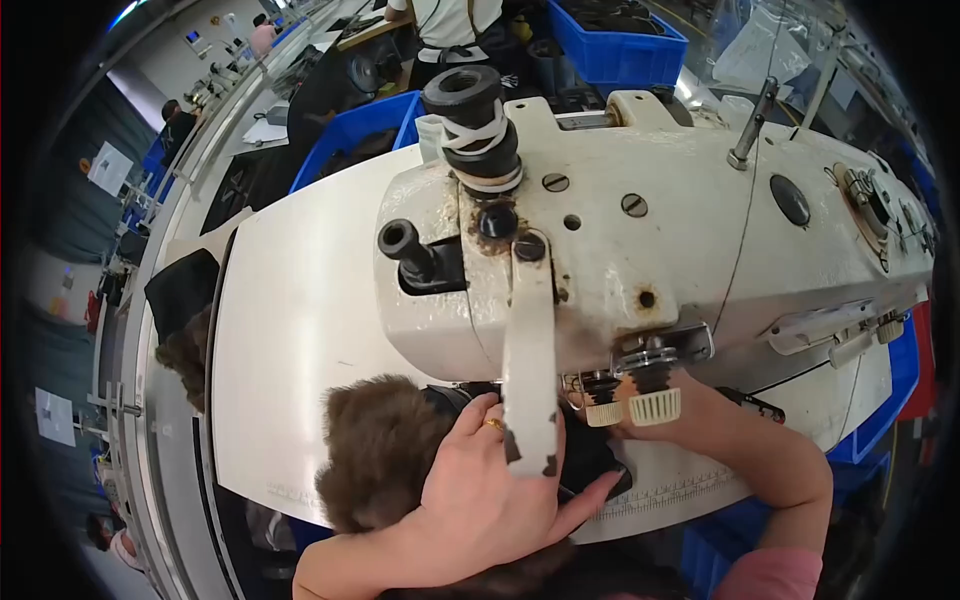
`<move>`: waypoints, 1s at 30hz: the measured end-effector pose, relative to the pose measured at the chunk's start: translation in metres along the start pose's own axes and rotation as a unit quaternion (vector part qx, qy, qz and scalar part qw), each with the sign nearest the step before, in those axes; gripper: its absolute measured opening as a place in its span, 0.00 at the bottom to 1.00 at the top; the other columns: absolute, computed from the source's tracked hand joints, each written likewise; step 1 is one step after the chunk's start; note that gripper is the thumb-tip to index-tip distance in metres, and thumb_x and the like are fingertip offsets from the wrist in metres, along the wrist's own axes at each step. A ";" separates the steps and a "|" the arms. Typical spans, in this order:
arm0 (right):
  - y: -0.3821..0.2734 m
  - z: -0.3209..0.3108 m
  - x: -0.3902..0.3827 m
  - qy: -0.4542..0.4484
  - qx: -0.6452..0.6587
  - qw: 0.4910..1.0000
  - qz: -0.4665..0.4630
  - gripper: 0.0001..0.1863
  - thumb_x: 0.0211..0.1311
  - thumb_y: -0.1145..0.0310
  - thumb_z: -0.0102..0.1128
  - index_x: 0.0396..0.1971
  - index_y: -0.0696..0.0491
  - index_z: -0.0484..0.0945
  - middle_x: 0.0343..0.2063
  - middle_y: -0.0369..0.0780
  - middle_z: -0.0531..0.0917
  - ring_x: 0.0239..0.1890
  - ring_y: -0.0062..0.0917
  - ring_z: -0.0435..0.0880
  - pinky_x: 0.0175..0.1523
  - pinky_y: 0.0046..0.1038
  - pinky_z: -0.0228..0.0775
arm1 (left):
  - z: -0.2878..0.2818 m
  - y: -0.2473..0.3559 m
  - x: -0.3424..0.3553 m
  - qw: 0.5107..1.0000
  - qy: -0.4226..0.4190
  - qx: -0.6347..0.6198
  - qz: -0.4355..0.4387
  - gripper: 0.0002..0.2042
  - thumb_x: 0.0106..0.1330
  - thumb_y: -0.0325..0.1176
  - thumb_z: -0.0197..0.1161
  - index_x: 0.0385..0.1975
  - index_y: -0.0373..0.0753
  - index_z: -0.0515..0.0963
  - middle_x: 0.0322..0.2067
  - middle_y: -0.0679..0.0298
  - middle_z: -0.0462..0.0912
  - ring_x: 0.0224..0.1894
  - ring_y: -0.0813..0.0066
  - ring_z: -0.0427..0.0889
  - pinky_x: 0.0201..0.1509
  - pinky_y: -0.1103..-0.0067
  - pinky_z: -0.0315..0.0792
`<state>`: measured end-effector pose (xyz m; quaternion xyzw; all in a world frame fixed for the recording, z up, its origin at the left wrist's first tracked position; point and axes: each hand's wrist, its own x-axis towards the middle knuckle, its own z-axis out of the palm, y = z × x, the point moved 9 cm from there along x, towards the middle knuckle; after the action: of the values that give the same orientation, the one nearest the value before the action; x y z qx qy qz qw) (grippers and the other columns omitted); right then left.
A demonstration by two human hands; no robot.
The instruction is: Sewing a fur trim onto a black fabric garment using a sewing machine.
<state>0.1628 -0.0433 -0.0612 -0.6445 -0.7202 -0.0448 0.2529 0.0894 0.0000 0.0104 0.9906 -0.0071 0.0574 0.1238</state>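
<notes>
A piece of brown fur joined to black fabric (385, 450) lies on the white bed of a sewing machine (590, 230). My left hand (490, 500), with a ring on one finger, is closed over the black fabric below the machine's head. Its thumb reaches right along the fabric's edge, and its fingertips are partly hidden by the white lever (530, 370). From the right, my right hand (655, 405) comes in behind the cream tension knobs (655, 407); its fingers are hidden there. The needle area cannot be seen.
Another black and brown fur piece (185, 310) hangs at the table's left edge. Blue bins (625, 50) stand beyond the machine, with dark pieces inside. Thread (742, 240) runs down across the machine's arm. A person (455, 30) is at the far side.
</notes>
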 end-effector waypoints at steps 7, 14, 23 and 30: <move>0.007 0.015 0.004 0.002 0.061 0.997 0.052 0.07 0.46 0.72 0.59 0.29 0.48 0.75 0.24 0.32 0.76 0.26 0.27 0.82 0.24 0.29 0.73 | -0.014 -0.004 -0.002 0.998 0.020 0.037 0.043 0.26 0.58 0.48 0.67 0.39 0.25 0.79 0.34 0.51 0.79 0.38 0.57 0.78 0.47 0.64 0.76; 0.017 0.039 0.002 -0.213 0.183 0.949 0.145 0.06 0.56 0.74 0.57 0.35 0.54 0.75 0.31 0.42 0.81 0.36 0.37 0.84 0.38 0.35 0.76 | 0.021 -0.002 -0.015 0.947 -0.075 0.223 0.220 0.20 0.63 0.38 0.60 0.56 0.46 0.75 0.36 0.52 0.78 0.37 0.59 0.76 0.40 0.61 0.74; 0.026 0.056 0.004 -0.159 0.240 0.942 0.170 0.23 0.55 0.68 0.63 0.53 0.48 0.74 0.48 0.44 0.74 0.49 0.42 0.75 0.49 0.46 0.69 | 0.004 -0.007 0.003 0.993 -0.117 0.021 0.027 0.19 0.61 0.44 0.65 0.35 0.30 0.78 0.31 0.52 0.77 0.36 0.59 0.77 0.45 0.69 0.74; 0.027 0.063 -0.016 -0.359 0.307 0.822 0.317 0.34 0.55 0.56 0.67 0.63 0.41 0.69 0.73 0.44 0.54 0.72 0.47 0.56 0.63 0.66 0.55 | -0.001 -0.001 0.005 0.994 -0.050 0.037 0.094 0.18 0.57 0.45 0.67 0.33 0.36 0.75 0.30 0.59 0.77 0.32 0.62 0.79 0.32 0.67 0.74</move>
<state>0.1702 -0.0284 -0.1294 -0.6967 -0.4924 0.4961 0.1612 0.0944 0.0013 0.0119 0.9911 -0.1044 0.0193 0.0801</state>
